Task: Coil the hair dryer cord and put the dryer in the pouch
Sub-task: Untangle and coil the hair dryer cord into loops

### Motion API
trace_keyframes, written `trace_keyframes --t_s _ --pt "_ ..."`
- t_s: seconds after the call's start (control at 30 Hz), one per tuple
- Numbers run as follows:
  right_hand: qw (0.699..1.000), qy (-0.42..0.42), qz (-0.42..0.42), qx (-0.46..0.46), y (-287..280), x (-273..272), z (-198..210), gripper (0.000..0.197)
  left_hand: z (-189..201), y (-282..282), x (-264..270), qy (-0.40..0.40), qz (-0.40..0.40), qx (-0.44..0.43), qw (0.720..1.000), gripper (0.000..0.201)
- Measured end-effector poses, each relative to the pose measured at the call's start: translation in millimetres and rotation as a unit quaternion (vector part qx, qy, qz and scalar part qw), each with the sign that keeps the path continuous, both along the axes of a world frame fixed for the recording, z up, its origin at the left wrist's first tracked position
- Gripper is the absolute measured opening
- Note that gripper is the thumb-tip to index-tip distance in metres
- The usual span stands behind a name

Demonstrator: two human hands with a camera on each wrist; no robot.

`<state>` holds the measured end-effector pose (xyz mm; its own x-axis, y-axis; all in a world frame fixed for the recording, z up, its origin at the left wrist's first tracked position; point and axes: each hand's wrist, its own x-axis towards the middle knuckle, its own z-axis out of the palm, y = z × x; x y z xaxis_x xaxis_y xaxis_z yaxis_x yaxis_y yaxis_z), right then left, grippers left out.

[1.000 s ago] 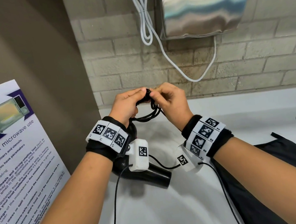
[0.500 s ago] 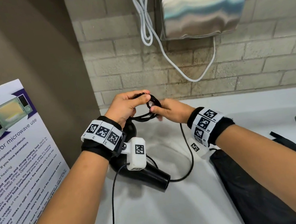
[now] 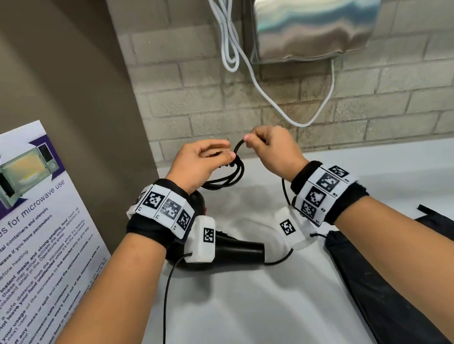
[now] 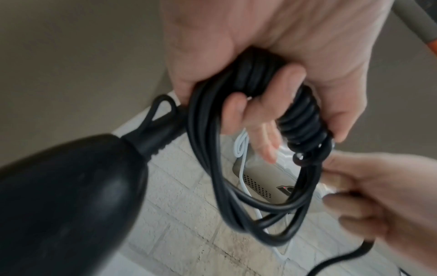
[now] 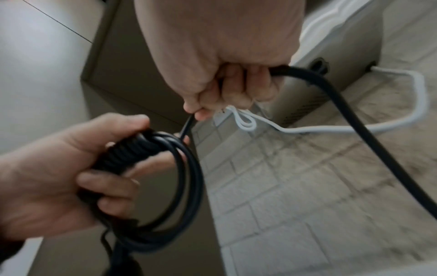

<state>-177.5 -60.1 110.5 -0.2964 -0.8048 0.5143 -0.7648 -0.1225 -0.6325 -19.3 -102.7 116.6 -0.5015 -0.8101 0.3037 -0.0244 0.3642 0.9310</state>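
White counter (image 3: 239, 314) runs under both forearms to a brick wall. Nearest, the black pouch (image 3: 393, 280) lies flat below the right forearm, and the black hair dryer (image 3: 239, 252) lies beneath the left wrist. Beyond them, the left hand (image 3: 198, 161) curls round the coiled cord (image 4: 250, 168), loops hanging below its fingers. Just beside it, the right hand (image 3: 272, 148) pinches the loose strand leading off the coil. Farther back, a steel wall dryer (image 3: 311, 13) hangs above both hands.

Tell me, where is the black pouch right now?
In the head view the pouch lies flat on the white counter under the person's right forearm, right of the hair dryer.
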Motion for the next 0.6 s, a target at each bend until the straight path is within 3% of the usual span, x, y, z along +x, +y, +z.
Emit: trace_keyframes --t_s 0.07,0.17,0.27,0.43,0.5,0.6 --pt "0.999 -0.008 -0.002 -0.048 6 8 11 0.024 1 1 1 -0.064 -0.015 -0.026 0.998 0.037" --pt "0.995 -0.017 0.007 -0.096 19 19 17 0.024 -2 0 3 -0.127 -0.026 -0.093 0.987 0.023" --pt "0.992 -0.038 0.030 -0.114 30 26 9 0.027 -7 2 4 -0.125 -0.020 -0.110 0.986 0.026" --pt "0.973 -0.159 0.105 -0.132 36 32 -6 0.035 -6 2 3 -0.103 -0.032 -0.120 0.987 0.029" --pt "0.967 -0.178 0.146 -0.108 38 27 -9 0.023 -7 -2 4 -0.091 -0.024 -0.109 0.990 0.026" --pt "0.970 -0.162 0.175 -0.042 40 13 -18 0.030 -7 -8 8 -0.047 0.019 -0.092 0.995 0.022"
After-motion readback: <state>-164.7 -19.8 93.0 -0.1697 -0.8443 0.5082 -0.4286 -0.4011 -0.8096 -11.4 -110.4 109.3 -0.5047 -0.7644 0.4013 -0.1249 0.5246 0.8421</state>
